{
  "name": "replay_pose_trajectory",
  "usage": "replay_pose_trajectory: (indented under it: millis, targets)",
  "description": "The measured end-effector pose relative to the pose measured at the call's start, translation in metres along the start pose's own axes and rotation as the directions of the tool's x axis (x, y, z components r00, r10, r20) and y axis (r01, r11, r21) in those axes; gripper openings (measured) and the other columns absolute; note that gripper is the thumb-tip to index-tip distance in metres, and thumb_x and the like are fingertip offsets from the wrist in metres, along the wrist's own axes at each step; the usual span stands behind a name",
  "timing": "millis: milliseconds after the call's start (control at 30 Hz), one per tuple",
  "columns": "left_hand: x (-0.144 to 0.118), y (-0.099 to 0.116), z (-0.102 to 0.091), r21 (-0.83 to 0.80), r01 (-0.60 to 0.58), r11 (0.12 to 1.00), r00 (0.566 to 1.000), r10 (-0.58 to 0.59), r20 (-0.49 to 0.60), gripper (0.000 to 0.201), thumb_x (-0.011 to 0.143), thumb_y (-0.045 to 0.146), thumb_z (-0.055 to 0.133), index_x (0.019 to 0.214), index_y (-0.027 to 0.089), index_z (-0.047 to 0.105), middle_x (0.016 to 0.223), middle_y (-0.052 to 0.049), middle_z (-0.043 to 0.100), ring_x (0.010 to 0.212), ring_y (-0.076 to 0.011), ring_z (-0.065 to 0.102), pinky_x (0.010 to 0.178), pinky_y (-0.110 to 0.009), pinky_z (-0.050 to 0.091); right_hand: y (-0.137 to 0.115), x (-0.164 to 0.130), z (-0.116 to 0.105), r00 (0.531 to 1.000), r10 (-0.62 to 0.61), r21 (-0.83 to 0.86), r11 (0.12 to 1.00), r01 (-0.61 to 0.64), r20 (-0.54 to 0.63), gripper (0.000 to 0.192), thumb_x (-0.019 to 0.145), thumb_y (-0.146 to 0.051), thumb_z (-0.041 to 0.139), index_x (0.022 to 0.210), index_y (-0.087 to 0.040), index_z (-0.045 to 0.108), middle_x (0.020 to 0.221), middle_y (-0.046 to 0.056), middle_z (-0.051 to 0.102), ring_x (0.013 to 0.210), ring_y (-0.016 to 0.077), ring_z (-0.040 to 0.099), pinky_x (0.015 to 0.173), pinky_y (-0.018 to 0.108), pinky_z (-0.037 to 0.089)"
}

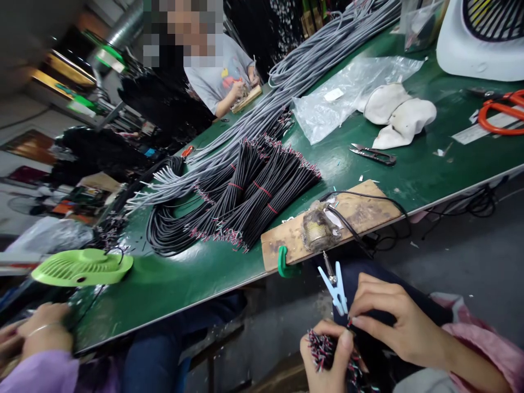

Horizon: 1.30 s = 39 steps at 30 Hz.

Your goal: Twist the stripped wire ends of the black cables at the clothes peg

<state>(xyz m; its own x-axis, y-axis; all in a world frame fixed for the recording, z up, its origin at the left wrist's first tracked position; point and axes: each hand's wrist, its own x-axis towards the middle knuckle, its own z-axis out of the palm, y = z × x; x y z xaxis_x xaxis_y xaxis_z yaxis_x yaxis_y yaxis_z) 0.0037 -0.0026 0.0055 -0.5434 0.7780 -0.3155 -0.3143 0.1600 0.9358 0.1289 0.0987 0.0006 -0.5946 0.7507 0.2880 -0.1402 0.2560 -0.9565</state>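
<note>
My left hand is closed around a bundle of black cables with red and white stripped wire ends, held low in front of my lap. My right hand pinches at the top of that bundle with its fingertips. Just above my hands a light blue clothes peg hangs off the table edge. Behind it a wooden board carries a worn metal tool with a black cord, held to the green table by a green clamp.
Bundles of black cables and long grey cables lie across the table. Snips, white cloth, a plastic bag, orange scissors and a white fan sit at right. A green fan and a co-worker's hands are at left; another person works opposite.
</note>
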Motion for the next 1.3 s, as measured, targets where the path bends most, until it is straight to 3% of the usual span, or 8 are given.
replay_pose_trajectory:
  millis: [267,400,567,800,933,1300]
  targets:
    - [0.005,-0.005,-0.007,0.268,-0.252,0.93,0.967,0.256,0.02,0.024,0.07,0.035,0.081,0.058,0.018,0.069,0.051,0.002,0.06,0.043,-0.0121,0.053,0.046,-0.023,0.047,-0.005,-0.001,0.0,0.995,-0.095,-0.112,0.989,0.099,0.043,0.015,0.095,-0.009,0.052,0.091,-0.015,0.064,0.08,0.004,0.064,0.076,0.017,0.055,0.08,0.037,0.042]
    - [0.004,-0.007,-0.008,0.255,-0.194,0.947,0.978,0.208,-0.029,0.023,0.069,0.036,0.081,0.06,0.019,0.068,0.051,0.003,0.059,0.039,-0.0112,0.05,0.037,-0.022,0.042,-0.003,0.001,-0.002,0.993,-0.075,-0.06,0.995,0.081,0.09,0.017,0.096,-0.01,0.05,0.097,-0.015,0.066,0.084,0.007,0.066,0.08,0.0185,0.056,0.075,0.034,0.044]
    - [0.003,-0.012,-0.013,0.242,-0.141,0.96,0.987,0.155,-0.041,0.027,0.068,0.04,0.081,0.058,0.02,0.065,0.048,0.004,0.055,0.032,-0.0099,0.044,0.031,-0.021,0.037,0.002,0.002,-0.006,0.999,-0.025,-0.013,1.0,0.026,0.047,0.013,0.094,-0.012,0.056,0.091,-0.016,0.068,0.078,0.005,0.067,0.077,0.0177,0.056,0.071,0.033,0.043]
    - [0.006,-0.005,-0.007,0.321,-0.26,0.911,0.961,0.275,-0.002,0.022,0.07,0.034,0.08,0.058,0.02,0.069,0.048,0.002,0.058,0.044,-0.0145,0.053,0.045,-0.025,0.044,0.002,0.0,-0.003,0.994,-0.104,-0.055,0.993,0.106,0.043,0.013,0.093,-0.009,0.056,0.092,-0.016,0.067,0.078,0.004,0.067,0.074,0.0166,0.057,0.073,0.033,0.044]
    - [0.006,0.0,0.0,0.339,-0.327,0.882,0.939,0.345,0.008,0.019,0.071,0.028,0.079,0.057,0.019,0.071,0.049,0.001,0.06,0.047,-0.0135,0.051,0.05,-0.024,0.041,0.003,-0.003,-0.001,0.986,-0.165,-0.184,0.968,0.169,0.04,0.017,0.095,-0.008,0.051,0.098,-0.016,0.066,0.082,0.005,0.067,0.076,0.0181,0.057,0.081,0.038,0.044]
    - [0.005,-0.005,-0.005,0.421,-0.262,0.869,0.955,0.296,-0.017,0.023,0.071,0.032,0.078,0.055,0.019,0.068,0.05,0.001,0.061,0.049,-0.0144,0.052,0.053,-0.026,0.037,0.007,-0.002,-0.004,0.982,-0.17,-0.188,0.965,0.183,0.083,0.018,0.097,-0.011,0.048,0.097,-0.016,0.065,0.08,0.006,0.065,0.075,0.0188,0.057,0.078,0.038,0.046]
